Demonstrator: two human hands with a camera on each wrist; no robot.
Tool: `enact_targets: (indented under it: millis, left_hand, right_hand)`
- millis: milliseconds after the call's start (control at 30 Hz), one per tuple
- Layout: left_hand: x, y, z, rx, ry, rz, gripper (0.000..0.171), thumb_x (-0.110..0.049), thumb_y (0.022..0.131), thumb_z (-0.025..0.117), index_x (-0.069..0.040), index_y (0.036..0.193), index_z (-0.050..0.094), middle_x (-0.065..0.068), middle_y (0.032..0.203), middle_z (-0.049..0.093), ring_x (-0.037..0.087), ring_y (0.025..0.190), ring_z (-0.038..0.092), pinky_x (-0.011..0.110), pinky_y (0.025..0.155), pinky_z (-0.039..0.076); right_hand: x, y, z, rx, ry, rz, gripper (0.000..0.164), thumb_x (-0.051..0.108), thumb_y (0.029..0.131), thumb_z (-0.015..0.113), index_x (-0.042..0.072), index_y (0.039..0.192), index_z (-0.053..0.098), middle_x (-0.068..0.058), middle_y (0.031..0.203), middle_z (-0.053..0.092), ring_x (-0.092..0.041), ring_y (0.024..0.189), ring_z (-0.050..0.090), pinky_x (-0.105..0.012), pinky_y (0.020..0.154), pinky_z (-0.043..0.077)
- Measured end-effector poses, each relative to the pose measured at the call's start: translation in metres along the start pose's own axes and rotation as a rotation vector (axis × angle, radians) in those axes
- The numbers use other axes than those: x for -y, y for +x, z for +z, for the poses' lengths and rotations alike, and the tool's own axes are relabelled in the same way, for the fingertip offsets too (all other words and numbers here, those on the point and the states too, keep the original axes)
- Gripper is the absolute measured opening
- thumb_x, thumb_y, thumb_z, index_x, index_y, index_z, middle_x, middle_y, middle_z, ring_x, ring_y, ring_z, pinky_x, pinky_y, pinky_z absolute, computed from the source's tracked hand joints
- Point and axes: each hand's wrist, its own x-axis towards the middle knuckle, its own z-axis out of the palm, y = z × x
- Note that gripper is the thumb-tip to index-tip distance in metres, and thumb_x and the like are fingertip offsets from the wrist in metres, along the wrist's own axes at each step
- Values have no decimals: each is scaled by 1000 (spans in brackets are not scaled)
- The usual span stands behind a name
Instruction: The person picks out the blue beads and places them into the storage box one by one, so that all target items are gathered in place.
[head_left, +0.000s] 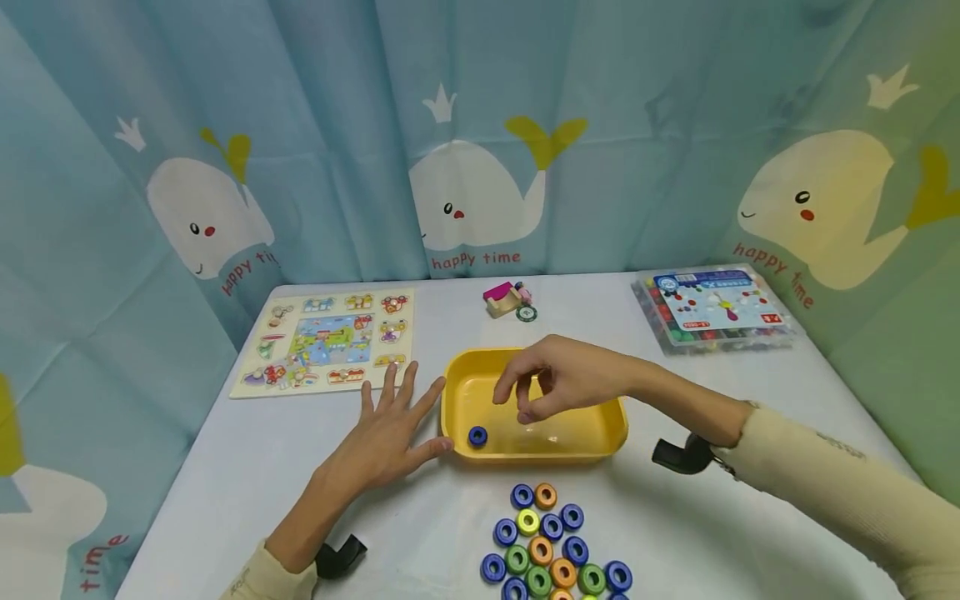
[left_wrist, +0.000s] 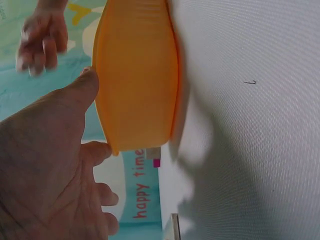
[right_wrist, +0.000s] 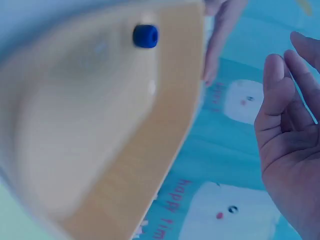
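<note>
A yellow plastic tray [head_left: 540, 454] stands mid-table, with one blue ring bead [head_left: 477, 436] lying near its left front corner. My left hand [head_left: 386, 437] is spread at the tray's left end. Its thumb and index fingertip touch the rim in the left wrist view. Over the tray hovers my right hand [head_left: 562, 379], fingers loosely bent; in the right wrist view nothing shows between its fingers [right_wrist: 275, 95]. In front of the tray lies a group of ring beads, among them blue [head_left: 506, 532], orange [head_left: 541, 550], green [head_left: 538, 581] and yellow [head_left: 528, 522] ones.
At the back left lies a wooden picture puzzle board [head_left: 300, 387]. Small toys [head_left: 502, 300] and a round token [head_left: 527, 313] sit behind the tray. A clear case [head_left: 716, 308] of colourful pieces is at the back right. A whale-print curtain [head_left: 337, 208] surrounds the table.
</note>
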Motion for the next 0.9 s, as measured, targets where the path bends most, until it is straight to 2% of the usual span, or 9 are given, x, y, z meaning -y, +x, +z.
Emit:
enact_targets:
  millis: [133,200,433,600,700,800,900]
  left_hand:
    - [0,0,0,4,-2,-3,81,-74,82,38,-36,149,12,11,154,-1,33,136,-17,65,101,-3]
    - [0,0,-1,2,-2,-2,81,-74,82,38,-36,149,12,12,154,-1,33,136,-16,65,101,-2]
    - [1,1,-1,10,-7,-1,81,-73,82,39,-36,149,11,11,155,-2,32,136,-18,65,101,-3]
    - [1,1,-1,19,-19,-1,81,-73,83,39,-36,149,10,9,155,-2,31,136,-19,65,101,-5]
    - [1,1,-2,21,-18,2,81,-73,82,39,-36,149,10,9,155,-1,31,136,-18,65,101,-5]
    - [0,2,-2,25,-14,0,82,-74,82,38,-36,149,9,9,155,-1,31,136,-17,64,101,-4]
    - [0,2,-2,36,-18,-7,82,-74,82,38,-36,149,9,9,155,-2,31,136,-17,64,102,-5]
  right_hand:
    - [12,-41,15,-64,-5,-7,27,22,85,69,31,109,65,12,94,64,-8,72,58,-26,51,48]
    - [15,-59,26,-82,13,8,29,19,84,69,31,111,64,12,94,64,-8,72,58,-25,51,49]
    - [7,-107,64,-101,87,72,34,21,85,70,28,117,61,11,105,63,-8,88,59,-28,66,52]
    - [-16,-120,88,-142,142,129,35,20,84,70,22,119,62,5,106,65,-12,86,60,-26,61,51]
    - [-34,-120,103,-191,167,147,36,18,83,71,19,118,64,2,98,66,-11,77,59,-23,55,49]
    - [-50,-119,116,-228,187,151,37,18,81,73,19,117,65,2,90,65,-10,71,58,-23,55,48]
    - [-60,-117,126,-242,209,155,38,18,79,75,19,116,66,3,90,65,-10,68,59,-24,56,49]
